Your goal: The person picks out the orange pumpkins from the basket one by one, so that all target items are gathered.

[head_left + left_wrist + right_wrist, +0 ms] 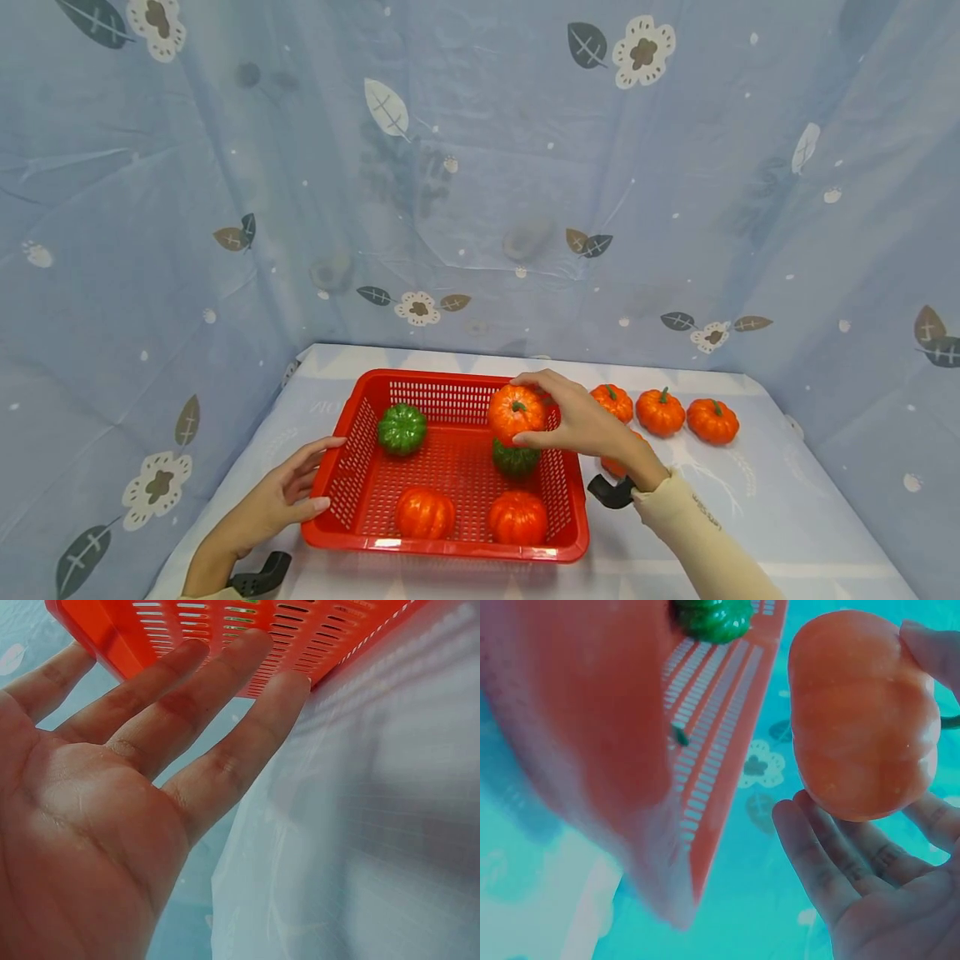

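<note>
An orange pumpkin [516,410] was held over the basket [337,479] in the right hand [581,421], apparently mid-placement; the flat-fingered left hand [281,496] steadied the rim. Lowering and release were needed.

Table [765,500], red basket [450,546], orange pumpkins [661,412]
</note>
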Demonstrator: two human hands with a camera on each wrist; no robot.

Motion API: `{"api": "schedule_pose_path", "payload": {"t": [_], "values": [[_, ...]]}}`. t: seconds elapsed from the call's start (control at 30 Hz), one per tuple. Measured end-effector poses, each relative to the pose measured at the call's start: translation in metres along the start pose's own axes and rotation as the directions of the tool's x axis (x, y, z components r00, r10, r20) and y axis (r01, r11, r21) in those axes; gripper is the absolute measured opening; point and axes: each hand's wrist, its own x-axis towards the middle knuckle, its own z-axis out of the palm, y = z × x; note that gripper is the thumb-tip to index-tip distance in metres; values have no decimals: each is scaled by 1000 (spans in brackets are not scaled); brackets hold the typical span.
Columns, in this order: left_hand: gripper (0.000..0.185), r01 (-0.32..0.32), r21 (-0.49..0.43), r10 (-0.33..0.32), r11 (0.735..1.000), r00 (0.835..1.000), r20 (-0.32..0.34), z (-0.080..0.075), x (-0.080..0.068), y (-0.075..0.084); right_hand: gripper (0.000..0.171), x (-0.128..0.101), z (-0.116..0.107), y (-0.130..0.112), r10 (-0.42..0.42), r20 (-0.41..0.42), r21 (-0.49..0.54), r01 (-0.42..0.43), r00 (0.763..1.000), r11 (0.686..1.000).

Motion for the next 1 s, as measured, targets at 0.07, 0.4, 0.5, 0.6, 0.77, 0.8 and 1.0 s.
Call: {"api": "schedule_pose_path", "payload": {"t": [0.07,0.4,0.5,0.6,0.77,0.8,1.0], "values": [[69,5,-1,-5,1000,1000,-5,0,0,-1,72,-6,-4,3,17,-25,17,-16,1000,1000],[70,2,9,-2,1000,1000,-15,-1,-1,-2,72,-38,-22,20,172,-90,103,-163,981,981],[70,1,15,-1,1000,1000,-18,-1,-1,-1,70,-48,-25,26,216,-114,130,-201,970,971],[70,4,21,-3,1000,1000,-20,0,-1,-2,70,-58,-28,33,245,-135,127,-228,960,965],[70,-5,21,5,1000,1000,-17,-1,-1,-3,70,-75,-32,43,268,-164,98,-254,949,962],[70,-8,22,9,1000,1000,-17,-1,-1,-2,70,-78,-32,45,277,-169,98,-264,946,960],[71,-11,29,11,1000,1000,-18,0,-1,0,73,-98,-37,55,353,-207,98,-340,912,935]]}}
